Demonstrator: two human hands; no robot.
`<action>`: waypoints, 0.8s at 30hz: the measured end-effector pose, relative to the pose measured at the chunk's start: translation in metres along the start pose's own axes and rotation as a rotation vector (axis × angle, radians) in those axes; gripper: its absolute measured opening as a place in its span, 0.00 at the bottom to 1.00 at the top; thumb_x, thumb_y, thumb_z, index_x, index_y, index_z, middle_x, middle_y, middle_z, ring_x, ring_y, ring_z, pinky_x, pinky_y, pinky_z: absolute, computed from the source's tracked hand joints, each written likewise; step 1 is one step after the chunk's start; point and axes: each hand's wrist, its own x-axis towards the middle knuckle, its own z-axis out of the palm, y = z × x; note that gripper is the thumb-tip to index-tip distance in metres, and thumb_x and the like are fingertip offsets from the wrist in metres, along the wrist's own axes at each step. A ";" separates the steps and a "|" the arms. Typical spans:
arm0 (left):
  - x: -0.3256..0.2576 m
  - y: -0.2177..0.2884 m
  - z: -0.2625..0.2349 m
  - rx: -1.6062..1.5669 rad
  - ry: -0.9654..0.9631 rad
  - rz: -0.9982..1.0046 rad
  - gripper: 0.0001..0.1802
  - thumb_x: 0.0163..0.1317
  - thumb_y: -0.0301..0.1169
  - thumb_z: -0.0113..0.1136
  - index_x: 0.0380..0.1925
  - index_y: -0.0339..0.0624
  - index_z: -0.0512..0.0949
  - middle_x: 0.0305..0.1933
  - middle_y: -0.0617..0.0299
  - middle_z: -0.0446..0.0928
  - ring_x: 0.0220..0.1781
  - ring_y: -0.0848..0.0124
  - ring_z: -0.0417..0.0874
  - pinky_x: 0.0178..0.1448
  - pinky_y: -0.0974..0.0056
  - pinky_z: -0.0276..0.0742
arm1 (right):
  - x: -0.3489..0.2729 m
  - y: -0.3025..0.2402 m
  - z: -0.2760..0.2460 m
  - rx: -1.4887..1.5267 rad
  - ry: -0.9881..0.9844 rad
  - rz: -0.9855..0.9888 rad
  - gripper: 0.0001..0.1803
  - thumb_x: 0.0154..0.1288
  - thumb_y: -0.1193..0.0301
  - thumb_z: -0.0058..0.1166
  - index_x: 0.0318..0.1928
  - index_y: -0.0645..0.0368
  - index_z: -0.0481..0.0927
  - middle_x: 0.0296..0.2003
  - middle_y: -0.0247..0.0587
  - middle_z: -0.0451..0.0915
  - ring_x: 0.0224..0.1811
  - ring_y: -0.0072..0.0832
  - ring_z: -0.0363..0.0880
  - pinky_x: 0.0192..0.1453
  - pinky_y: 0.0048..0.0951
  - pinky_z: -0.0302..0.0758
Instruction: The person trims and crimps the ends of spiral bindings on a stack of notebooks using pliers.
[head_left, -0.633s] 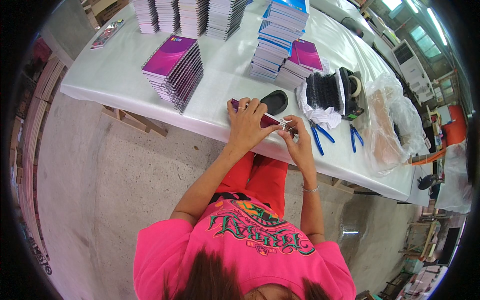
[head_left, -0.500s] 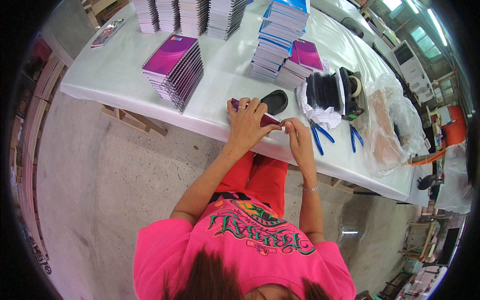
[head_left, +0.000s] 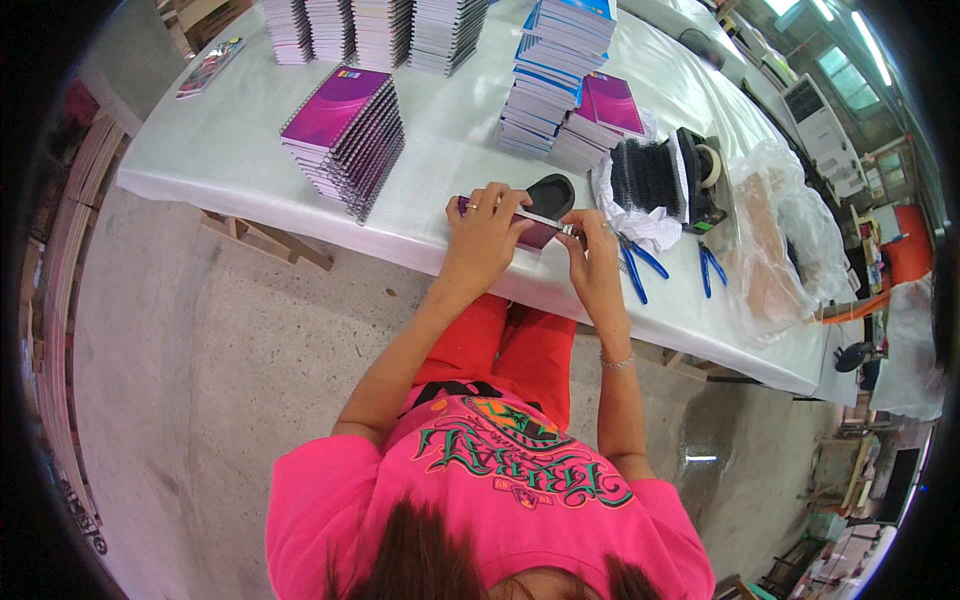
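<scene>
Notebook [head_left: 535, 232] at table [head_left: 230, 150] front edge, between left hand [head_left: 487, 235] and right hand [head_left: 592, 255]. Notebook stack [head_left: 345, 135] left of left hand. Pliers [head_left: 640, 268] just right of right hand; taller stacks [head_left: 560, 80] behind both.

Bright pink short-sleeved T-shirt [head_left: 500, 500] with green ornate lettering at six o'clock; red trousers [head_left: 510, 345] above; thin silver bracelet [head_left: 617, 362] on right wrist; bare forearms.

Two blue-handled pliers [head_left: 640, 268], one tape dispenser [head_left: 705, 180], one purple notebook stack [head_left: 345, 135].
</scene>
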 end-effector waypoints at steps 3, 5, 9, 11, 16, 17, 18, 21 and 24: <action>-0.001 -0.004 -0.003 -0.240 0.228 -0.048 0.26 0.58 0.35 0.67 0.56 0.48 0.71 0.56 0.53 0.64 0.60 0.54 0.66 0.65 0.46 0.60 | 0.000 0.001 0.001 -0.169 0.004 -0.063 0.07 0.66 0.72 0.55 0.43 0.56 0.77 0.38 0.40 0.76 0.40 0.39 0.75 0.48 0.38 0.63; -0.003 -0.004 -0.003 -0.294 0.295 -0.100 0.30 0.54 0.33 0.70 0.58 0.47 0.70 0.57 0.50 0.63 0.60 0.53 0.66 0.65 0.48 0.62 | 0.001 -0.003 0.003 -0.150 0.049 -0.061 0.06 0.67 0.71 0.54 0.43 0.57 0.77 0.38 0.41 0.76 0.41 0.40 0.74 0.48 0.38 0.64; -0.011 -0.013 0.004 -0.351 0.249 -0.172 0.35 0.48 0.32 0.75 0.57 0.45 0.69 0.56 0.49 0.62 0.60 0.50 0.64 0.63 0.49 0.64 | 0.002 -0.006 0.005 -0.205 0.054 -0.093 0.06 0.68 0.70 0.53 0.43 0.57 0.78 0.38 0.42 0.76 0.42 0.41 0.74 0.48 0.38 0.63; -0.014 -0.015 0.004 -0.368 0.183 -0.213 0.35 0.47 0.33 0.76 0.55 0.45 0.68 0.54 0.50 0.62 0.59 0.50 0.65 0.62 0.49 0.65 | 0.002 0.000 0.003 -0.219 -0.054 -0.099 0.09 0.69 0.69 0.53 0.47 0.57 0.79 0.41 0.44 0.76 0.46 0.42 0.74 0.52 0.40 0.65; -0.009 -0.038 -0.014 -0.454 0.065 -0.247 0.35 0.42 0.32 0.79 0.48 0.42 0.67 0.49 0.53 0.63 0.51 0.56 0.68 0.58 0.54 0.68 | 0.025 0.018 -0.016 0.037 -0.263 -0.058 0.17 0.65 0.64 0.60 0.51 0.55 0.79 0.55 0.52 0.71 0.57 0.48 0.70 0.63 0.43 0.64; -0.006 -0.042 -0.020 -0.453 0.028 -0.208 0.36 0.42 0.34 0.79 0.48 0.43 0.67 0.49 0.53 0.62 0.53 0.54 0.67 0.59 0.54 0.68 | 0.030 0.021 -0.015 -0.137 -0.204 -0.107 0.20 0.62 0.62 0.64 0.52 0.55 0.79 0.59 0.55 0.68 0.60 0.51 0.68 0.66 0.43 0.64; -0.004 -0.045 -0.024 -0.452 -0.008 -0.168 0.36 0.42 0.36 0.79 0.48 0.44 0.67 0.49 0.52 0.62 0.54 0.52 0.67 0.60 0.54 0.68 | 0.033 0.032 -0.008 -0.138 -0.206 -0.110 0.20 0.62 0.62 0.64 0.52 0.55 0.79 0.59 0.55 0.68 0.60 0.51 0.68 0.66 0.43 0.64; -0.001 -0.049 -0.029 -0.441 -0.071 -0.164 0.38 0.40 0.37 0.80 0.49 0.44 0.66 0.48 0.54 0.62 0.54 0.55 0.67 0.59 0.55 0.68 | 0.036 0.054 0.011 -0.128 -0.176 -0.101 0.23 0.54 0.62 0.71 0.48 0.56 0.80 0.64 0.54 0.66 0.61 0.51 0.68 0.65 0.40 0.67; -0.001 -0.054 -0.025 -0.472 -0.040 -0.113 0.40 0.39 0.39 0.81 0.50 0.45 0.66 0.48 0.55 0.62 0.53 0.57 0.68 0.58 0.56 0.69 | 0.033 0.062 0.005 0.611 -0.254 0.355 0.22 0.54 0.63 0.72 0.45 0.58 0.79 0.64 0.51 0.68 0.63 0.48 0.70 0.66 0.39 0.67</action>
